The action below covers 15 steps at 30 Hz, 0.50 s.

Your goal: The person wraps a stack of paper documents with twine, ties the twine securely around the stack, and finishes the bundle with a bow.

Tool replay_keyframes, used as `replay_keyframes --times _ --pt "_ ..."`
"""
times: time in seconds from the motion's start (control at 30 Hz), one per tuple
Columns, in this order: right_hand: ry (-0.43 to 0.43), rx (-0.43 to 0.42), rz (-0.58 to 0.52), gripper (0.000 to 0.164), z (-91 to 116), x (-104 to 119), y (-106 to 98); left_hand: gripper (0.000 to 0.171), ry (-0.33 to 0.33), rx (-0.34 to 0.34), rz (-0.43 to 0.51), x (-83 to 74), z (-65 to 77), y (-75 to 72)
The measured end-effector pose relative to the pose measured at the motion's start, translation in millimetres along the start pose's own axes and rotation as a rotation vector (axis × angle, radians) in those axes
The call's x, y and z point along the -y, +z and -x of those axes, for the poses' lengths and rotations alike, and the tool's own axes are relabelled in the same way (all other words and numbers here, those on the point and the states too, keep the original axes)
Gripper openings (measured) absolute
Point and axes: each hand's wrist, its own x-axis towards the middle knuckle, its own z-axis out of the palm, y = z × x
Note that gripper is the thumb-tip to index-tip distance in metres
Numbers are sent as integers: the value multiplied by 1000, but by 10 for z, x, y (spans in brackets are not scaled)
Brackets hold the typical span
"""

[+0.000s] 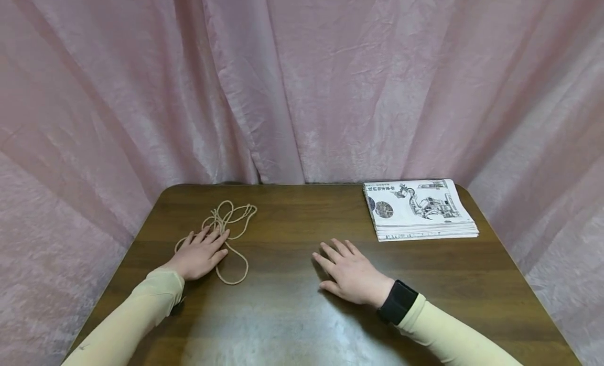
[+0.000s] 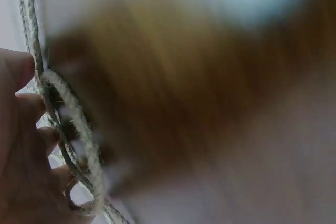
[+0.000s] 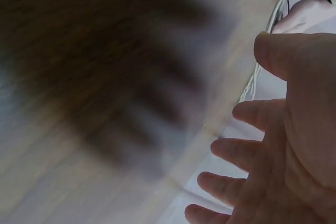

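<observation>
A brown wood-grain tabletop [image 1: 292,224] with rounded far corners spreads across the head view, its darker and lighter bands running from side to side (a pale, whitish glare washes over the near part). Toward the left lies a thin, beige, twisted-fibre rope [image 1: 218,217] in loose, overlapping loops, one of them reaching nearer than the rest. By the far right corner sits a flat stack of folded white newspapers [image 1: 422,208] with black print, its layered edges showing along the near side.
</observation>
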Motion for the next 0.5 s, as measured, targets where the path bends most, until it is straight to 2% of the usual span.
replay_keyframes --times 0.13,0.27,0.33,0.4,0.5 --pt "19 25 -7 70 29 -47 10 59 99 -20 -2 -289 -11 47" --pt "26 20 -8 70 42 -64 6 61 183 -85 62 -524 -17 57" --pt "23 9 -7 70 33 -60 -2 64 199 -134 92 -564 -12 44" --pt "17 -6 -5 69 12 -48 -7 65 184 -158 103 -538 -2 29" --pt "1 -16 -1 69 -55 -8 -25 62 131 -120 73 -383 30 24"
